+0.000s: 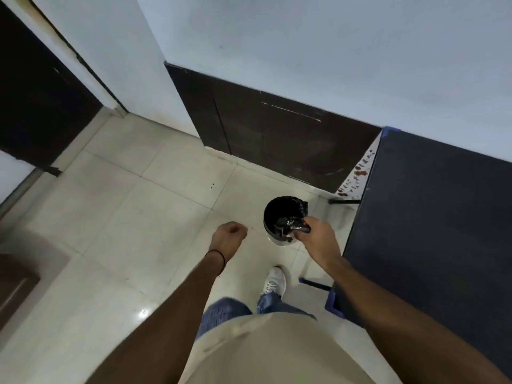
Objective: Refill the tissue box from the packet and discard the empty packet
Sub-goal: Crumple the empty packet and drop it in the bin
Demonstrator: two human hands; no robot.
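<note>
A person stands over a small bin, about to drop an empty tissue packet.

Left hand [229, 236] hangs loosely curled, holding nothing. Right hand [314, 234], fingers [304, 228] pinching the crumpled dark packet [291, 225] above the black-lined bin [282, 217]; released near the rim, it may land on the floor [133, 212].

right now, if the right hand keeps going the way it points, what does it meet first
Most likely the open mouth of the black-lined bin: the right hand holds the dark packet over its rim, though height above it is unclear.

Dark table [432, 217] beside tiled floor [124, 217] (glossy).
</note>
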